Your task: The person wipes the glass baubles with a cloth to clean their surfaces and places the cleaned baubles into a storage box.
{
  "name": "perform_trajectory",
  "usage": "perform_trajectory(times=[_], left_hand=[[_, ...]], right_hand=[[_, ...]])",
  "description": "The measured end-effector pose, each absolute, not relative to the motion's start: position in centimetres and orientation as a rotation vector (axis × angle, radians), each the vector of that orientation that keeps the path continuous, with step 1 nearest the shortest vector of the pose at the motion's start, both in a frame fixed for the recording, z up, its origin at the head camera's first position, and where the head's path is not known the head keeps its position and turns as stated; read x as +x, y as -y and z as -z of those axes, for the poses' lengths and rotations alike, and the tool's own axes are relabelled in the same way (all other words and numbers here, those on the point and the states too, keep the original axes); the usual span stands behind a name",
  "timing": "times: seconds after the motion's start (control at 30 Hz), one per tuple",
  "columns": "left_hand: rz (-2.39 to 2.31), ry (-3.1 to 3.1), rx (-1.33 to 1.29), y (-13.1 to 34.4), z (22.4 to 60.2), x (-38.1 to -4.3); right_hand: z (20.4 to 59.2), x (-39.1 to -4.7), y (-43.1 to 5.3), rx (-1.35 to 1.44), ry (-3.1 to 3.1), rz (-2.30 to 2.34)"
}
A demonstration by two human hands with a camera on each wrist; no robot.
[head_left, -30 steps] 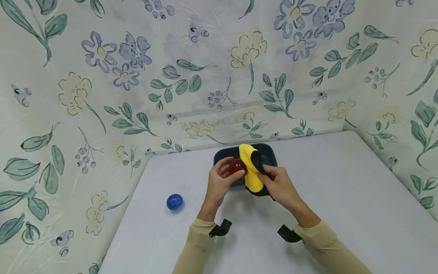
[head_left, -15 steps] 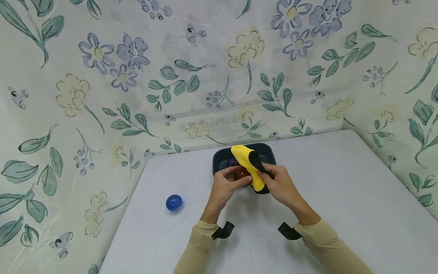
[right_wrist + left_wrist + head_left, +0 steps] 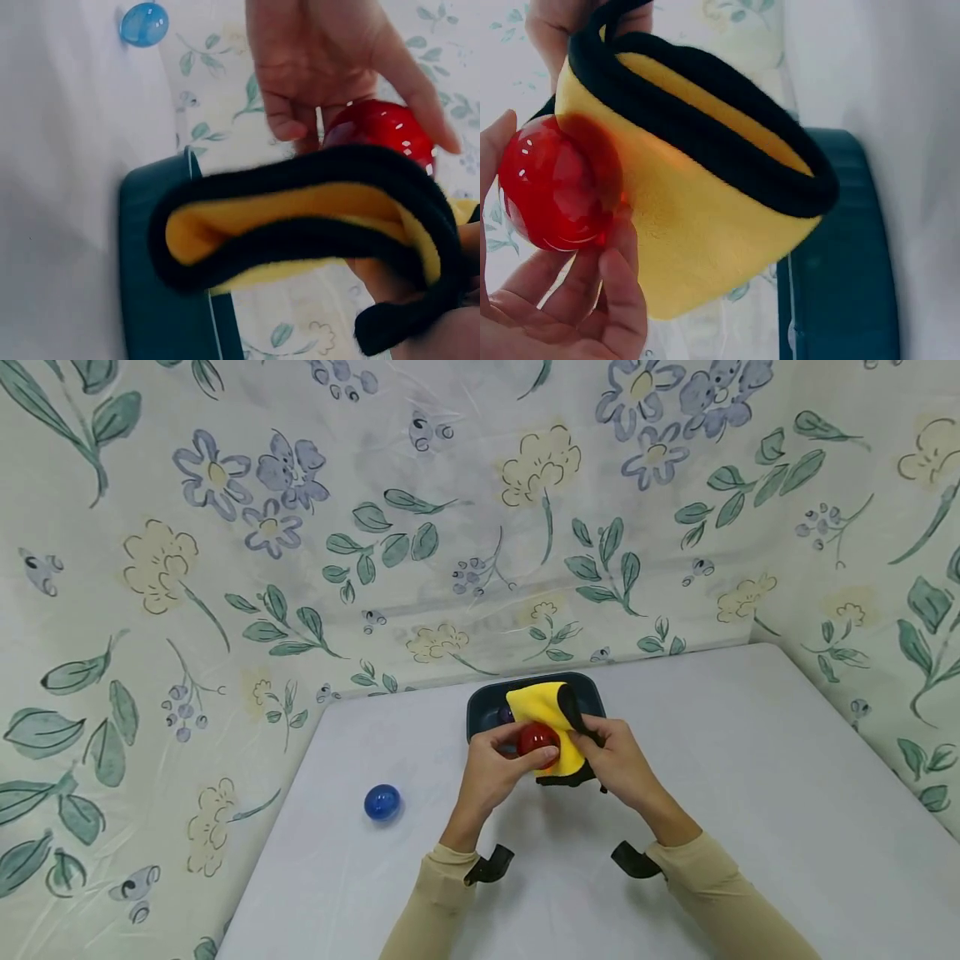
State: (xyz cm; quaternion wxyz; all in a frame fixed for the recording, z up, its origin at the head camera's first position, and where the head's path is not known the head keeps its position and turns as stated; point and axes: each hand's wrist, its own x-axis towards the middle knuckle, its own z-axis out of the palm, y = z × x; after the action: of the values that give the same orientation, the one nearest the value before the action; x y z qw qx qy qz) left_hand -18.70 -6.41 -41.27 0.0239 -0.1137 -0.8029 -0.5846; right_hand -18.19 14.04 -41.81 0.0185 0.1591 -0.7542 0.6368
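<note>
A shiny see-through red ball is held between the thumb and fingers of my left hand. My right hand pinches a folded yellow cloth with black edging by its right side. In the left wrist view the cloth lies against or just beside the red ball; its fold gapes at the top. Both hands are over the near side of a dark teal tub. Inside the tub a dark purple ball shows partly, the rest hidden by the cloth.
A blue ball rests on the white tabletop, left of the hands. Behind the table hangs a flower-patterned sheet, which also runs along both sides.
The left hand has brought the red ball slightly right and nearer. The cloth, earlier bunched and covering part of the ball, is now spread behind it. The blue ball stays put.
</note>
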Motion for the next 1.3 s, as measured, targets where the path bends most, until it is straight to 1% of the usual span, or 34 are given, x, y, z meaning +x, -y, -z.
perform_trajectory(times=[0.17, 0.57, 0.8, 1.3], left_hand=[[1.813, 2.405, -0.364, 6.6, 41.1, -18.6], [1.838, 2.257, -0.254, 7.4, 41.1, -19.4], [1.875, 2.249, -0.172, 7.4, 41.2, -19.6], [1.945, 2.366, -0.099, 7.8, 41.1, -19.9]], right_hand=[[42.0, -18.3, -13.8, 0.474, 2.339, -2.068], [41.6, -17.7, -12.9, 0.458, 2.373, -2.135], [41.4, -17.3, -12.6, 0.466, 2.383, -2.074], [41.1, -16.6, -12.1, 0.49, 2.353, -1.939]])
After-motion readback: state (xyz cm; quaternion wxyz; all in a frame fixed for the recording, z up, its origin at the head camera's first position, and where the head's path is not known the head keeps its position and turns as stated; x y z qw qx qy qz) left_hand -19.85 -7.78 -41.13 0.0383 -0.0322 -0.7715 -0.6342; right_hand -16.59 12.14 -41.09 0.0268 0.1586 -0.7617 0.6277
